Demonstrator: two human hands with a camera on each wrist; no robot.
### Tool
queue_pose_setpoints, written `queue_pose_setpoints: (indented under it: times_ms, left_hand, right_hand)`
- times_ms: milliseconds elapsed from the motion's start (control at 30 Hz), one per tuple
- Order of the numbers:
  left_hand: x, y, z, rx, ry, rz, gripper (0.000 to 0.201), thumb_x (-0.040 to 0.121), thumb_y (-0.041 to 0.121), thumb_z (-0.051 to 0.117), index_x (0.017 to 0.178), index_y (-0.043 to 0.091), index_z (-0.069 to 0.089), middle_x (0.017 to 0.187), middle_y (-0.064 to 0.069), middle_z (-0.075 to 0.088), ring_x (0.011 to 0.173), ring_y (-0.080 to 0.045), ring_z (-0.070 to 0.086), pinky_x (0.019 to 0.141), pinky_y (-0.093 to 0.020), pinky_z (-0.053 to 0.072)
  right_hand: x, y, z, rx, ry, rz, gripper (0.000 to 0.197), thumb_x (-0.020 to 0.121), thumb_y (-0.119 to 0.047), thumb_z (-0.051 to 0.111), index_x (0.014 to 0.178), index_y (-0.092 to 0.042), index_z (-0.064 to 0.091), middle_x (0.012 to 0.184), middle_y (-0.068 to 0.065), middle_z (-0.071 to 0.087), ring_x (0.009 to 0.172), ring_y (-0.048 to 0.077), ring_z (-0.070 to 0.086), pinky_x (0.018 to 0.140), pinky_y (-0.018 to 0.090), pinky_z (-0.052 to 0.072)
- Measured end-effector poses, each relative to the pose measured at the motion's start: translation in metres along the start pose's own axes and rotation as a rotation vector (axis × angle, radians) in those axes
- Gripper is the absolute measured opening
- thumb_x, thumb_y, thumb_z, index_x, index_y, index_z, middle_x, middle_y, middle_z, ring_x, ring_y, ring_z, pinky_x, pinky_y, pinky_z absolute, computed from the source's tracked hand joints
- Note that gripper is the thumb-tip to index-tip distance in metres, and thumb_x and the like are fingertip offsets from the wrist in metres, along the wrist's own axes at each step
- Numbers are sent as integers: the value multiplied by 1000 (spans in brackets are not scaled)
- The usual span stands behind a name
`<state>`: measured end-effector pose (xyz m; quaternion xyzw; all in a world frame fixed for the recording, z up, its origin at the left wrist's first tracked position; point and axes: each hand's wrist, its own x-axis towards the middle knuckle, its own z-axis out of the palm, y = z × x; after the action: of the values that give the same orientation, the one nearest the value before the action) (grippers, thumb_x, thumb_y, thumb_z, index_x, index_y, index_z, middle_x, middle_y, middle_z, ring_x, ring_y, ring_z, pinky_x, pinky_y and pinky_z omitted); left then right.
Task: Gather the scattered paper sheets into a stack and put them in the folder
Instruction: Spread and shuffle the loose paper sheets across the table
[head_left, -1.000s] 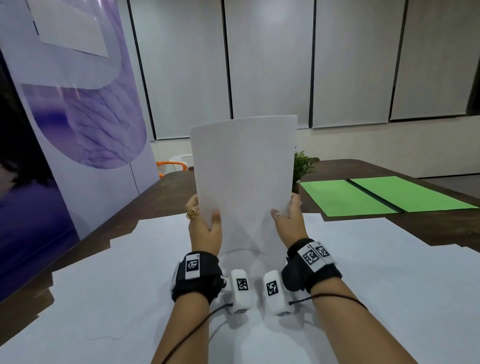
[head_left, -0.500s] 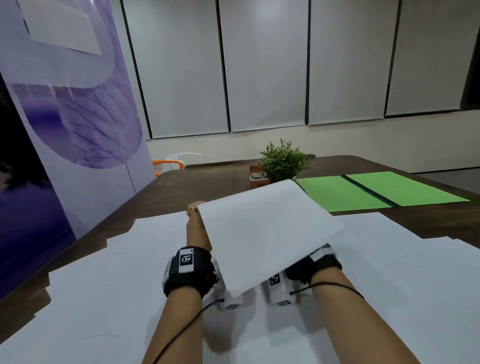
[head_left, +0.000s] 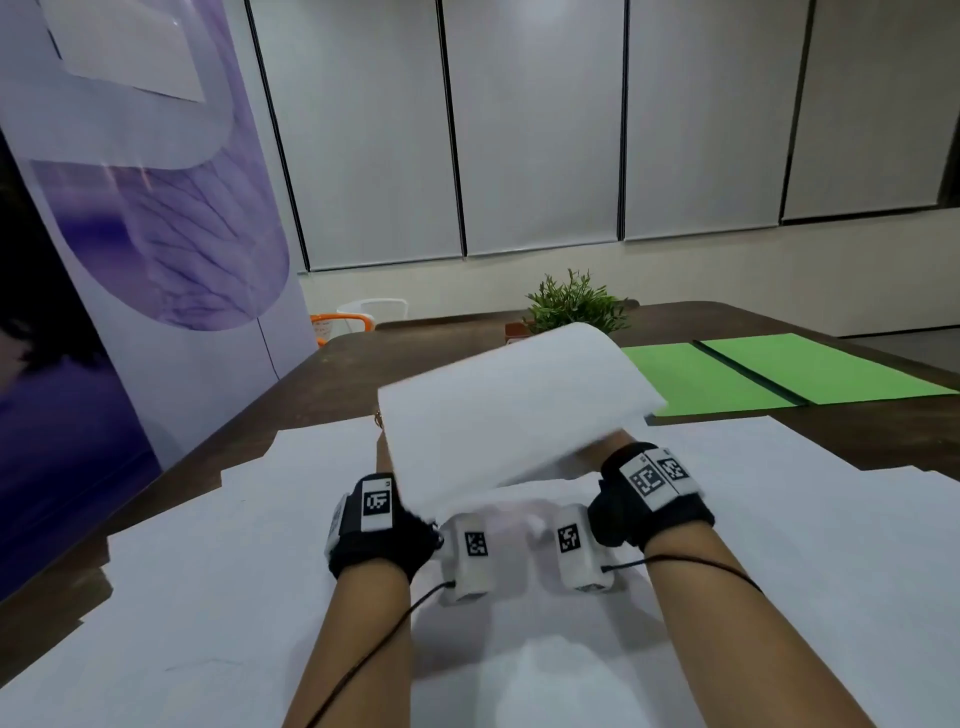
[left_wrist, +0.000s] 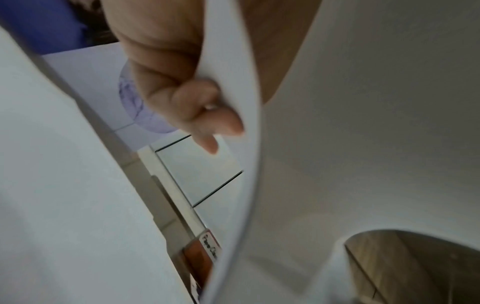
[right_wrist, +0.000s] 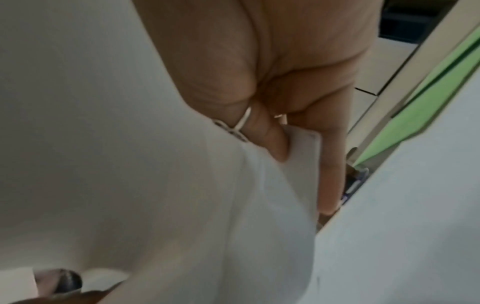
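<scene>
A stack of white paper sheets (head_left: 514, 410) hangs above the table, tipped forward and bowed, with both hands holding its near end. My left hand (head_left: 382, 446) grips the left edge and is mostly hidden under the sheets. In the left wrist view its fingers (left_wrist: 207, 115) curl against the stack's edge (left_wrist: 363, 123). My right hand (head_left: 607, 451) holds the right edge, and in the right wrist view its fingers (right_wrist: 275, 144) pinch the stack (right_wrist: 130, 164). The green folder (head_left: 727, 374) lies open on the table at the far right, also visible as the green folder (right_wrist: 428, 113).
Large white sheets (head_left: 208, 571) cover the near part of the dark wooden table (head_left: 363, 364). A small potted plant (head_left: 574, 301) stands beyond the stack. A purple banner (head_left: 156, 234) lines the left side, with an orange chair (head_left: 343, 322) behind the table.
The stack stood upright in both hands a second ago. It has tipped forward and down to lie almost flat, and has shifted slightly right. Both hands have kept hold of it.
</scene>
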<state>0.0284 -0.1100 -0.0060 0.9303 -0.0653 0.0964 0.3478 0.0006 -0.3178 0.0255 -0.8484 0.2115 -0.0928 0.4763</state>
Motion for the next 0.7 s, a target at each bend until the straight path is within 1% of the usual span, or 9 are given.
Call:
queue_pose_setpoints:
  times_ms: [67, 167, 233, 300, 400, 433, 533, 600, 700]
  left_hand:
    - [24, 4, 10, -178, 6, -97, 57, 85, 25, 54, 136, 4, 40, 136, -13, 50, 118, -32, 51, 96, -34, 40]
    - [37, 12, 19, -276, 41, -222, 39, 92, 8, 50, 127, -6, 40, 124, -25, 55, 115, -39, 52, 94, -37, 41]
    - [34, 17, 15, -333, 55, -209, 40, 94, 9, 49, 129, -7, 37, 127, -26, 53, 117, -37, 51, 96, -35, 39]
    - [34, 22, 8, -379, 96, -130, 38, 95, 9, 49, 128, -7, 39, 127, -24, 53, 118, -36, 51, 95, -32, 38]
    - [28, 39, -1, -460, 144, -11, 37, 95, 6, 48, 129, -5, 38, 124, -21, 54, 117, -32, 51, 92, -26, 36]
    - [24, 46, -2, -482, 142, 25, 37, 95, 5, 48, 129, -5, 37, 124, -20, 53, 117, -31, 51, 93, -26, 36]
    - [12, 74, 0, -550, 144, 90, 35, 94, 2, 47, 127, -6, 38, 127, -22, 52, 119, -32, 50, 95, -27, 36]
    - [2, 93, 11, -584, 106, 79, 35, 95, 1, 47, 126, -8, 36, 129, -22, 50, 119, -32, 49, 96, -27, 35]
    - [-20, 127, 42, -602, 31, 31, 39, 95, 4, 46, 129, -12, 34, 132, -25, 48, 122, -32, 48, 100, -28, 34]
  right_hand:
    - [12, 16, 6, -28, -166, -34, 46, 94, -8, 40, 139, -4, 32, 127, 8, 47, 119, 26, 45, 97, 36, 38]
    - [18, 25, 5, -90, -220, -95, 46, 89, 3, 36, 132, -10, 39, 130, 13, 51, 118, 31, 50, 96, 40, 44]
    - [8, 16, -5, 11, -255, -133, 47, 89, 8, 33, 127, -19, 41, 119, 6, 56, 107, 32, 55, 75, 38, 54]
    - [4, 11, -21, 185, -277, -126, 49, 89, 12, 33, 122, -24, 39, 106, -4, 54, 92, 26, 56, 52, 34, 56]
    - [3, 10, -44, 212, -151, -182, 50, 90, 8, 40, 134, -15, 37, 120, 6, 50, 93, 24, 54, 62, 35, 57]
    - [2, 10, -53, 231, -93, -191, 47, 91, 6, 41, 133, -14, 39, 118, 6, 48, 92, 23, 53, 62, 32, 56]
    - [-6, 17, -82, 520, 37, -141, 26, 93, 3, 46, 113, -14, 45, 104, 9, 51, 71, 18, 56, 44, 23, 51]
    - [-22, 24, -102, 841, 142, -78, 12, 93, -5, 52, 105, -8, 51, 89, 10, 56, 54, 16, 60, 40, 21, 49]
    - [-50, 41, -124, 1025, 120, -13, 16, 90, -22, 60, 100, -10, 57, 86, 8, 58, 62, 24, 60, 55, 31, 58]
